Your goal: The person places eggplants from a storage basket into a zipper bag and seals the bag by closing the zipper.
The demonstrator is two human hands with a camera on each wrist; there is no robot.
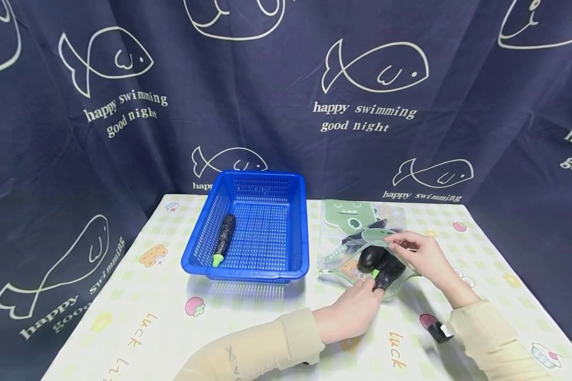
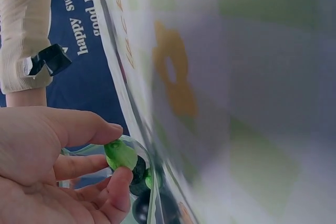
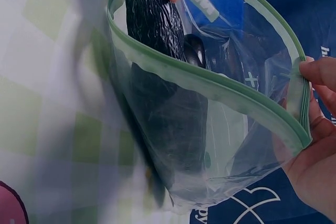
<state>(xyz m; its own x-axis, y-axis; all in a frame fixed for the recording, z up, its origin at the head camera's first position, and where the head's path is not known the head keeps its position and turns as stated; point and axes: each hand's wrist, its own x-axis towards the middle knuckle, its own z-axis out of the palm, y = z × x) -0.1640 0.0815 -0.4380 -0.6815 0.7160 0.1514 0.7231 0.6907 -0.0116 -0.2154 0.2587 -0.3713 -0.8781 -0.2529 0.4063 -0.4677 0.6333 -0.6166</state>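
Note:
My left hand point(image 1: 355, 311) pinches the green stem end of a wrinkled dark eggplant point(image 3: 152, 17). The eggplant reaches through the mouth of a clear zip bag point(image 3: 173, 135) with a green zip edge. In the left wrist view, thumb and fingers close round the green stem point(image 2: 121, 155). My right hand point(image 1: 424, 259) grips the bag's edge at one corner, and the mouth gapes wide. Inside the bag lies a smooth dark eggplant point(image 1: 371, 258), next to other dark pieces partly hidden by the film. A green cartoon face point(image 1: 345, 216) is printed on the bag.
A blue perforated basket point(image 1: 197, 246) stands left of the bag. One dark eggplant point(image 1: 225, 235) with a green stem lies along its left side. The table point(image 1: 162, 301) has a checked, printed cover, and a dark blue curtain point(image 1: 286, 106) hangs behind it.

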